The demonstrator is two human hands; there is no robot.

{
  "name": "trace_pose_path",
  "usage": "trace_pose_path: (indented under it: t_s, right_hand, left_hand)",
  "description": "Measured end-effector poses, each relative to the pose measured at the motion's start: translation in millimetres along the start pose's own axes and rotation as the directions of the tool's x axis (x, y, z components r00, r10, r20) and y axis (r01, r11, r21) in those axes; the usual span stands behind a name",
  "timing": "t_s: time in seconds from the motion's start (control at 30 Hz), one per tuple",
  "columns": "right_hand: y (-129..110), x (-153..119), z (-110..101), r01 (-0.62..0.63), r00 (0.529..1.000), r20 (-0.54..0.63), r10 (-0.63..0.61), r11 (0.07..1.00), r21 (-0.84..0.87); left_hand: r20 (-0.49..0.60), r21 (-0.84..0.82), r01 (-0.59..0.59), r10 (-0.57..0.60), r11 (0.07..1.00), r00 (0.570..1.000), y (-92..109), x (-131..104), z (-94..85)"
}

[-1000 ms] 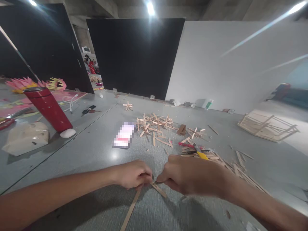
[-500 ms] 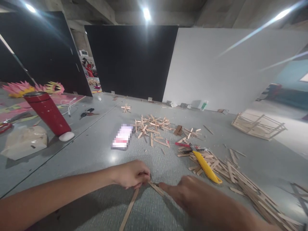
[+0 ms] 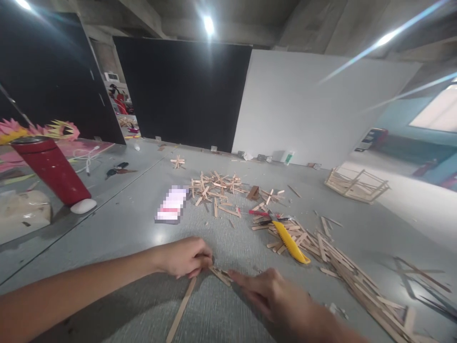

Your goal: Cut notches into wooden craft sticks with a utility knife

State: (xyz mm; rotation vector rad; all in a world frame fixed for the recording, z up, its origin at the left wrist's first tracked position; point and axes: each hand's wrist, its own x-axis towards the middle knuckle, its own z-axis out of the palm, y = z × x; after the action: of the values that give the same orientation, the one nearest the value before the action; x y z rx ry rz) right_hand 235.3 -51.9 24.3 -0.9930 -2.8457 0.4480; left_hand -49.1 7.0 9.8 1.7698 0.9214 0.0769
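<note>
My left hand (image 3: 187, 257) is closed, its fingers pinching thin wooden craft sticks. One craft stick (image 3: 181, 312) slants from under the fingers toward the near edge of the view. Short craft sticks (image 3: 221, 276) jut out to the right of the fingertips, meeting at an angle. My right hand (image 3: 269, 290) comes in from the right with its index finger stretched along and the other fingers curled under. Its fingertip is at the free end of the short sticks, over a small dark tip. Whatever lies inside that curled hand is hidden.
Beyond my hands lie a pile of small stick pieces (image 3: 217, 183) and a phone (image 3: 172, 205). To the right, a yellow-handled cutter (image 3: 291, 243) rests on many loose sticks (image 3: 350, 271). A red flask (image 3: 53, 169), a white mouse (image 3: 84, 206) and a stick frame (image 3: 357, 185) stand farther off.
The view has turned slightly right, so everything sits farther left. My hands keep nearly the same hold, with the right fingertip still at the short sticks' end.
</note>
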Motion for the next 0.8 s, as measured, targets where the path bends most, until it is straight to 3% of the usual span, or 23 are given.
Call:
trace_pose_path:
  t_s: [0.07, 0.13, 0.33, 0.43, 0.53, 0.63, 0.73, 0.8]
  right_hand:
    - [-1.2, -7.9, 13.6, 0.042, 0.998, -0.036, -0.045, 0.995, -0.094]
    - [-3.2, -3.8, 9.9, 0.058, 0.998, -0.004, -0.059, 0.991, -0.119]
    - [-4.7, 57.4, -64.7, 0.117, 0.972, 0.212, -0.102, 0.991, -0.062]
    - [-3.6, 80.9, -84.1, 0.162, 0.936, 0.315, -0.161, 0.987, 0.022]
    - [-6.5, 76.7, -82.7, 0.164, 0.949, 0.272, -0.163, 0.986, 0.021]
    - [-12.3, 50.5, -69.7, 0.097, 0.979, 0.183, -0.087, 0.994, -0.046]
    - [-15.5, 22.0, -48.8, -0.048, 0.995, 0.087, 0.055, 0.995, -0.089]
    - [-14.0, 9.2, -31.8, -0.088, 0.995, -0.045, 0.087, 0.995, -0.037]
  left_hand:
    - [0.005, 0.004, -0.001, 0.001, 1.0, 1.0, -1.1, 1.2, 0.1]
    - [0.008, 0.006, -0.003, 0.003, 1.0, 1.0, -1.9, 1.9, 0.4]
    - [-0.001, 0.033, 0.001, -0.001, 0.999, 1.0, -1.6, 0.6, -0.2]
    - [-0.003, 0.05, -0.003, 0.003, 0.999, 1.0, -1.8, 0.7, -0.7]
    - [-0.008, 0.063, 0.006, -0.005, 0.998, 1.0, -0.4, 0.3, 0.0]
    - [-0.04, 0.097, 0.013, -0.009, 0.995, 0.999, 6.3, -4.3, 0.5]
    - [-0.139, 0.163, -0.019, 0.042, 0.986, 0.989, 17.1, -14.1, 1.5]
    - [-0.238, 0.226, -0.037, 0.092, 0.973, 0.967, 23.9, -21.8, 4.5]
